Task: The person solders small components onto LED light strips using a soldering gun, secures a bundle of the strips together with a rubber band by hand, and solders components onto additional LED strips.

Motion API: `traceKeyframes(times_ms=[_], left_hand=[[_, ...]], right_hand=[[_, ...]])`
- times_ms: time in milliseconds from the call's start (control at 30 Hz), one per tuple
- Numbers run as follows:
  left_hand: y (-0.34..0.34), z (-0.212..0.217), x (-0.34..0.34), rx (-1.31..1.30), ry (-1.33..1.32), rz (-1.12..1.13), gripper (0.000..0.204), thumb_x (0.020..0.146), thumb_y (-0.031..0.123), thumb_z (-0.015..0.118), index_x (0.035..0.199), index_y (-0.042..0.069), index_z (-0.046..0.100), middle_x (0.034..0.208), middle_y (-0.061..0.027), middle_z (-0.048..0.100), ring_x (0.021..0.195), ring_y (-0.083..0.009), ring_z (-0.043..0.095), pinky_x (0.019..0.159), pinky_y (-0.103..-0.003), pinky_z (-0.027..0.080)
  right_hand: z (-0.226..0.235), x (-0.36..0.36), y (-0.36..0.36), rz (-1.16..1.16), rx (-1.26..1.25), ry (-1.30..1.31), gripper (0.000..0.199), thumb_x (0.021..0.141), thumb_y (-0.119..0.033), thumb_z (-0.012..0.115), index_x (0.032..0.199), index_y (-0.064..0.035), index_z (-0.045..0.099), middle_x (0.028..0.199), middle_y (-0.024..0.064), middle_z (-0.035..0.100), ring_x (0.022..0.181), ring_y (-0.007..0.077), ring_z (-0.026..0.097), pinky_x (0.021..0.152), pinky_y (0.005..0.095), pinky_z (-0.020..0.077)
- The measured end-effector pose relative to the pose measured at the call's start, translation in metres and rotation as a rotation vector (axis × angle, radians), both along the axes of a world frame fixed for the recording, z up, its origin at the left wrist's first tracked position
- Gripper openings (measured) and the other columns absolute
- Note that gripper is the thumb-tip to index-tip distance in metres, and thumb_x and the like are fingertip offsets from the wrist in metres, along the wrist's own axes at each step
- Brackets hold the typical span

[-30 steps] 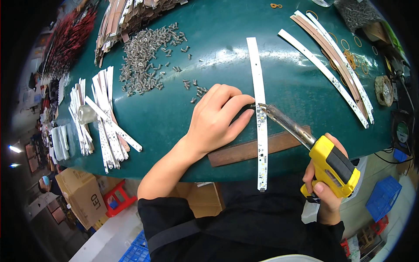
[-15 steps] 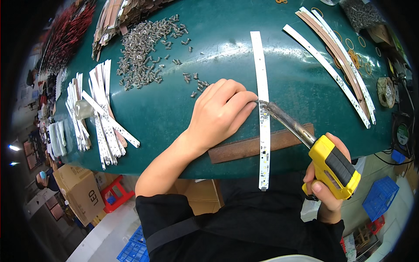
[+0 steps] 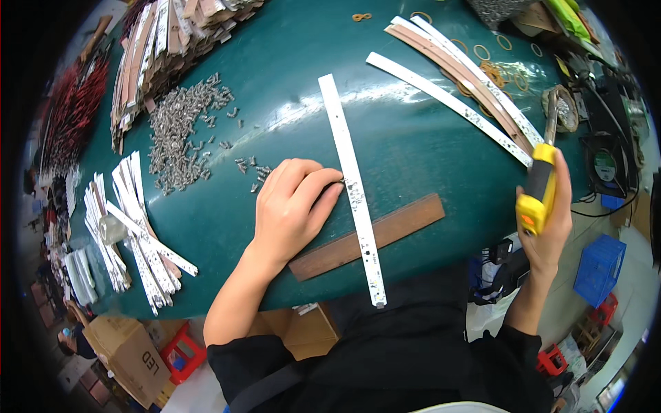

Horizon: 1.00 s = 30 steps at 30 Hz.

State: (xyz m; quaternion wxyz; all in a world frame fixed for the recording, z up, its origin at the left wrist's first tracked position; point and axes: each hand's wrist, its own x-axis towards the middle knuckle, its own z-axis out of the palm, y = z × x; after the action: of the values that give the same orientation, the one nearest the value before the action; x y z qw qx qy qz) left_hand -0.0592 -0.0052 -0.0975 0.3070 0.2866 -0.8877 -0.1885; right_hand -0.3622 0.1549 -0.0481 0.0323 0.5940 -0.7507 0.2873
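Note:
A white LED circuit strip (image 3: 348, 162) lies lengthwise in front of me, crossing over a brown wooden bar (image 3: 406, 219). My left hand (image 3: 292, 206) is at the strip's left edge, thumb and index finger pinched together. Something small and dark shows at their tips, too small to make out. My right hand (image 3: 554, 220) grips a yellow and black soldering gun (image 3: 539, 186) at the right side. The gun points away from me, its metal barrel reaching a rough, shallow holder (image 3: 566, 111); the tip itself is hard to see.
Small metal parts (image 3: 180, 131) lie piled at the back left, some scattered near my left hand. Bundled strips (image 3: 155, 51) stand behind them; more white strips (image 3: 141, 234) lie at left. Loose strips (image 3: 447, 100) and rubber bands (image 3: 494, 72) are at back right.
My right hand has drawn the soldering gun off the strip and carried it right, to the rough holder. My left hand stays pinched at the strip. The whole view has shifted.

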Motion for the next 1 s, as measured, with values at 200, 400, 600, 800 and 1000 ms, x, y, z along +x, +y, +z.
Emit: traceKeyframes(times_ms=[200,400,600,800,1000], left_hand=[[0.001,0.002,0.001,0.017,-0.017,0.012,0.017,0.074,0.006,0.074,0.09,0.007,0.067,0.084,-0.0063,0.06,0.075,-0.0243,0.06,0.066,-0.035,0.048],[-0.001,0.012,0.006,0.01,0.057,-0.08,0.026,0.07,-0.001,0.073,0.096,0.003,0.069,0.083,-0.0079,0.061,0.071,-0.0221,0.059,0.063,-0.033,0.048],[0.018,0.033,0.006,-0.081,-0.078,-0.71,0.035,0.075,0.027,0.071,0.105,0.009,0.068,0.094,-0.0017,0.061,0.075,-0.017,0.057,0.065,-0.03,0.045],[0.03,0.05,0.007,-0.515,-0.103,-0.563,0.021,0.078,0.014,0.065,0.098,0.008,0.066,0.097,-0.0023,0.062,0.077,-0.0113,0.057,0.065,-0.025,0.046],[0.01,0.096,0.083,-0.722,-0.173,0.02,0.029,0.067,0.005,0.074,0.095,0.012,0.073,0.094,-0.0022,0.069,0.074,-0.0156,0.059,0.061,-0.029,0.048]], right_hand=[[-0.02,-0.031,-0.017,0.067,0.062,0.242,0.08,0.068,0.011,0.068,0.142,-0.0075,0.044,0.103,0.0162,0.058,0.086,0.0328,0.056,0.079,0.0382,0.048],[-0.008,-0.014,-0.004,0.048,0.04,0.08,0.075,0.074,0.007,0.067,0.143,-0.0052,0.042,0.119,0.0164,0.06,0.098,0.0288,0.061,0.086,0.0353,0.0488],[0.002,0.043,0.006,0.024,-0.227,-0.12,0.06,0.083,0.002,0.066,0.138,0.0004,0.043,0.113,0.0162,0.063,0.084,0.0176,0.066,0.076,0.0297,0.0532],[0.007,0.073,-0.016,0.379,-0.26,-0.078,0.068,0.07,0.004,0.071,0.133,0.007,0.046,0.099,0.0187,0.062,0.078,0.0302,0.061,0.067,0.0373,0.05],[0.015,0.101,-0.019,0.51,-0.195,-0.124,0.063,0.067,-0.004,0.074,0.126,0.0029,0.056,0.083,0.0133,0.057,0.069,0.0293,0.057,0.057,0.036,0.0484]])
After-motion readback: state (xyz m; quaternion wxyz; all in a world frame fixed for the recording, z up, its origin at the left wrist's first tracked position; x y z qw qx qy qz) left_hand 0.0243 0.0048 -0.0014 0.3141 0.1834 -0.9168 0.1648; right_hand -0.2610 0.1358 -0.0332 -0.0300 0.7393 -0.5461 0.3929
